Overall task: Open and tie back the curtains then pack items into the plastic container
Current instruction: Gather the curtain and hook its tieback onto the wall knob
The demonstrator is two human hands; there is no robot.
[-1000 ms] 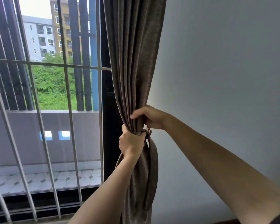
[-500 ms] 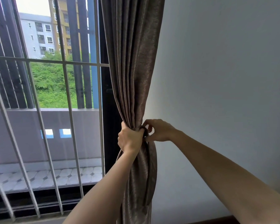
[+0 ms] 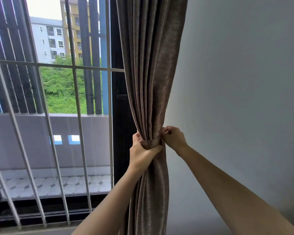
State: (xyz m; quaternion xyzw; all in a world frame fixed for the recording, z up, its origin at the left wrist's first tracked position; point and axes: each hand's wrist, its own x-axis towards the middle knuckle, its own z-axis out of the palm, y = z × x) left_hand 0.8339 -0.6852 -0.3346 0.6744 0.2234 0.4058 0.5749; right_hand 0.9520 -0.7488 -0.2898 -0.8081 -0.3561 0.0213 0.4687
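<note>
- The curtain [image 3: 149, 73] hangs bunched into one narrow column between the window on the left and the bare wall [image 3: 244, 82] on the right, its folds drawn in tight at the waist and flaring again below.
- A band [image 3: 150, 143] of the same brown cloth wraps around that waist.
- My left hand [image 3: 143, 153] is curled around the gathered cloth from the left side, with the thumb laid across the front just under the band and the fingers hidden behind the folds.
- My right hand [image 3: 174, 139] is at the right end of the band, close to the wall, fingers curled in and pinching there. My knuckles cover the spot, so I cannot tell whether I hold the band's end or the curtain's edge.
- The bunched folds block my view of whatever lies behind the curtain at the wall side.
- Just left of the curtain stands a dark door frame [image 3: 119, 133], with a small dark handle [image 3: 121, 96] on it.
- Pale window bars [image 3: 76, 116] cross the glass further left.
- Beyond them lie a tiled balcony floor [image 3: 58, 184] and a low balcony wall [image 3: 32, 141].
- Far off are green bushes [image 3: 61, 89] and apartment blocks [image 3: 47, 38].
</note>
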